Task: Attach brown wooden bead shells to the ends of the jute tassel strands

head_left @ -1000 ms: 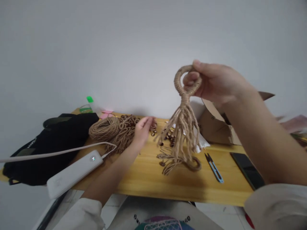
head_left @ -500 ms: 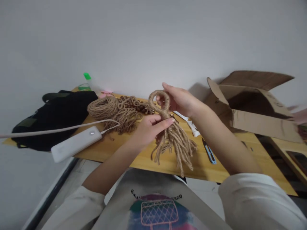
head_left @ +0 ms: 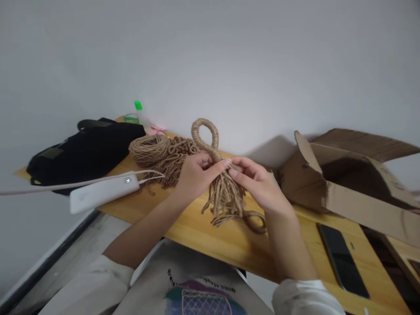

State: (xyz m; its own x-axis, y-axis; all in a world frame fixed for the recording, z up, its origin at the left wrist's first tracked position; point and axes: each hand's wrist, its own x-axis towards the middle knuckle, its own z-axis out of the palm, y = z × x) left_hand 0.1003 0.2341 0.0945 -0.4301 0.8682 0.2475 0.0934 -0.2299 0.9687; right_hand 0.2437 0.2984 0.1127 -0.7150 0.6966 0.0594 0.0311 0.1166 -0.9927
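Note:
Between both hands is a jute rope tassel (head_left: pixel 227 199) with a tightly wrapped loop (head_left: pixel 205 124) pointing up and loose strands hanging down. My left hand (head_left: pixel 198 173) is closed around its neck just under the loop, thumb across the front. The thumb and fingers of my right hand (head_left: pixel 259 179) pinch at the top of the strands, touching close to my left thumb. Below them on the table lies another brown wrapped loop (head_left: pixel 257 223), partly hidden by my right wrist.
Behind my left hand lie a ball of jute cord (head_left: pixel 149 148) and tangled cord. A white power bank (head_left: pixel 105 192) with a cable and a black bag (head_left: pixel 85 153) are at left. At right stand an open cardboard box (head_left: pixel 361 192) and a phone (head_left: pixel 343 260) on the wooden table (head_left: pixel 197 236).
My right hand has come down from behind the loop to the top of the strands. The tassel has shifted slightly left. The view has turned, and the phone and second loop now show.

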